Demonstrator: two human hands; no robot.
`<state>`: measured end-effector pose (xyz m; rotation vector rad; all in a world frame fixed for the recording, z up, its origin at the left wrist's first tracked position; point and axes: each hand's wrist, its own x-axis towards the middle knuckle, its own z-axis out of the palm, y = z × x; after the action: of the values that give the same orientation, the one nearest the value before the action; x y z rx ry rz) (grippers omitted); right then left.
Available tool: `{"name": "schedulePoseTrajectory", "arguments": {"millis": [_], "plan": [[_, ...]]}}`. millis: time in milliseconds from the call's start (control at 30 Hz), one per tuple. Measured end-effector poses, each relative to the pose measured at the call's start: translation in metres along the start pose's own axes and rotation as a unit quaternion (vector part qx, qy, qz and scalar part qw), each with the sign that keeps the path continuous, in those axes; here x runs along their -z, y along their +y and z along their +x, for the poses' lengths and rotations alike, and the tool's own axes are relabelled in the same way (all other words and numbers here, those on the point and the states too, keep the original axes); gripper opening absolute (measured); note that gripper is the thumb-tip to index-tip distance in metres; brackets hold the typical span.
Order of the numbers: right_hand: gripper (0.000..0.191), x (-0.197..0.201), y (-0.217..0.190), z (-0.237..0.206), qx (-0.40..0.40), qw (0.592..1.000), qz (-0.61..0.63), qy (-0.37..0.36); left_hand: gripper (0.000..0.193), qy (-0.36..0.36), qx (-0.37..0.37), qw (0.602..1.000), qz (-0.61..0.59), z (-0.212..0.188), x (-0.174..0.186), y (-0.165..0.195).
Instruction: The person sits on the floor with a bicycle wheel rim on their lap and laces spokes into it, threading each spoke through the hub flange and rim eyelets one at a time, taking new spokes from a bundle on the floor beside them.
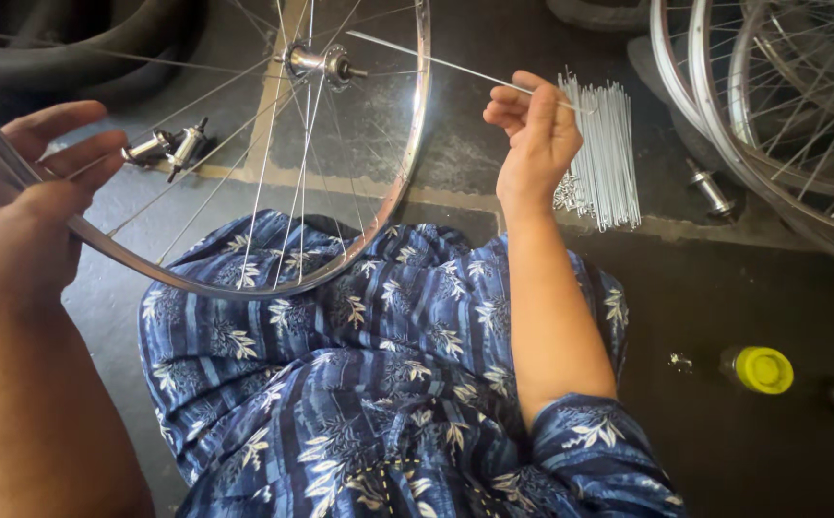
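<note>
Mid-lacing here: my left hand (pixel 23 206) has its fingers clamped on the bicycle wheel rim (pixel 415 144) resting over my lap, and my right hand (pixel 535 134) pinches a loose spoke (pixel 436 61) aimed at the hub (pixel 316 61). Next I'd say it needs a steady thread through a hub hole. Spoke bundle (pixel 601 153) lies on the floor, far right.

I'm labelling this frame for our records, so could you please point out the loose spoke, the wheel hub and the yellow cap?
loose spoke (pixel 436 61), head view, on its middle stretch.
wheel hub (pixel 316 60), head view, on the shiny centre barrel.
yellow cap (pixel 762 369), head view, on its round top.
</note>
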<state>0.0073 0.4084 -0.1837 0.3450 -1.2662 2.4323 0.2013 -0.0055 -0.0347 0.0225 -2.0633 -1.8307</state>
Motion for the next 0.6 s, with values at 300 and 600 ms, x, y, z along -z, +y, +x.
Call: {"name": "schedulePoseTrajectory", "arguments": {"millis": [300, 600], "plan": [[0.037, 0.018, 0.029, 0.018, -0.073, 0.993, 0.07, 0.055, 0.057, 0.039, 0.015, 0.994, 0.102, 0.004, -0.041, 0.03], [0.038, 0.022, 0.032, 0.018, -0.083, 0.992, 0.085, 0.048, 0.054, 0.031, 0.011, 0.996, 0.085, 0.002, -0.057, 0.041]]}}
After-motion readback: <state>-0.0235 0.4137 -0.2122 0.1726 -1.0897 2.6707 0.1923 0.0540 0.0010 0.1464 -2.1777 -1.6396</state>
